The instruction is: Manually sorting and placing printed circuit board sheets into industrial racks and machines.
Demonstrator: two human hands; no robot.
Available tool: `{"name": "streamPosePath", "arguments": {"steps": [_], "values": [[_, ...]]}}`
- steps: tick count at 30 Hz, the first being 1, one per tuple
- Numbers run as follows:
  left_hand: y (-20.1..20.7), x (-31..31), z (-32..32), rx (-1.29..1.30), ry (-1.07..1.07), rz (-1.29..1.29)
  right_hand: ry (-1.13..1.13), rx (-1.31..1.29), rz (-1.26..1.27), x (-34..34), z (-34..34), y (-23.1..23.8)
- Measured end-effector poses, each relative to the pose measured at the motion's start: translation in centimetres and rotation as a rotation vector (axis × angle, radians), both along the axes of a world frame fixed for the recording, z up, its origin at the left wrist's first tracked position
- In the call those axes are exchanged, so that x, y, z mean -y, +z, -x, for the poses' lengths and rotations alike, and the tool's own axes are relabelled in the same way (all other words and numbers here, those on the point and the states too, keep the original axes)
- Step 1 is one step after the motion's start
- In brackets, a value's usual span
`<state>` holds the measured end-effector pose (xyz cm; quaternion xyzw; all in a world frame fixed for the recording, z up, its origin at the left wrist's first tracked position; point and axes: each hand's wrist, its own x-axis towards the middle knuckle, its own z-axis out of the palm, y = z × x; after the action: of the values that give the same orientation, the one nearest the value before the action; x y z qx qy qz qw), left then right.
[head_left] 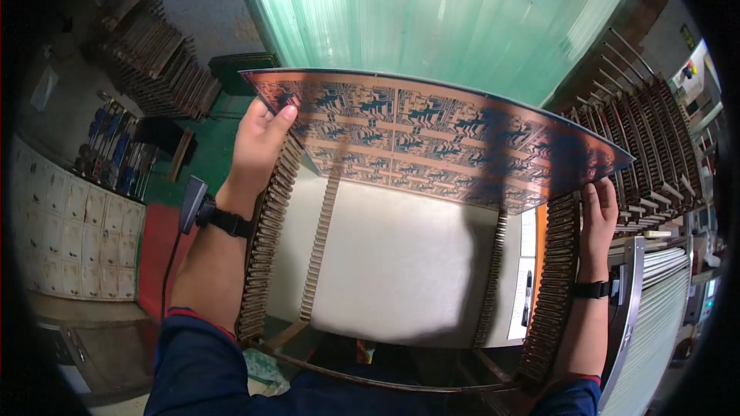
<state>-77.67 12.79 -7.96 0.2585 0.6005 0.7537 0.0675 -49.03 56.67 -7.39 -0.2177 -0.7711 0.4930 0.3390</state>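
Observation:
A large copper-coloured circuit board panel (439,127) with dark printed patterns is held up between my two hands, tilted, its right end lower than its left. My left hand (262,139) grips its left edge, the thumb on the patterned face. At the lower right corner, the fingers of my right hand (600,208) close on the panel's edge. Below it stands a slotted rack (270,239) with ribbed rails on both sides; my forearms run along its outer sides. Whether the panel's far lower edge touches the rack's slots, I cannot tell.
Behind the panel hangs a translucent green ribbed sheet (432,15). More slotted racks stand at the right (655,139) and far left (154,54). White lockers (77,216) line the left. Beneath the rack is a white surface (401,262), with papers and a pen (528,296) at its right.

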Motion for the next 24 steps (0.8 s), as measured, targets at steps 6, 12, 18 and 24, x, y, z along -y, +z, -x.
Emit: {"name": "streamPosePath", "arguments": {"steps": [6, 12, 18, 24], "values": [[-1.0, -0.4, 0.1, 0.031, 0.076, 0.097, 0.005, 0.035, -0.051, -1.9, 0.3, -0.4], [-0.2, -0.5, -0.5, -0.082, 0.254, 0.279, 0.159, -0.012, 0.209, -4.9, -1.2, -0.2], [-1.4, 1.1, -2.2, -0.235, 0.322, 0.847, 0.137, 0.307, 0.658, -2.8, -9.7, -1.0], [5.7, 1.5, -5.1, -0.253, 0.456, 0.714, 0.19, 0.073, 0.673, 1.3, -10.3, 2.7]]}}
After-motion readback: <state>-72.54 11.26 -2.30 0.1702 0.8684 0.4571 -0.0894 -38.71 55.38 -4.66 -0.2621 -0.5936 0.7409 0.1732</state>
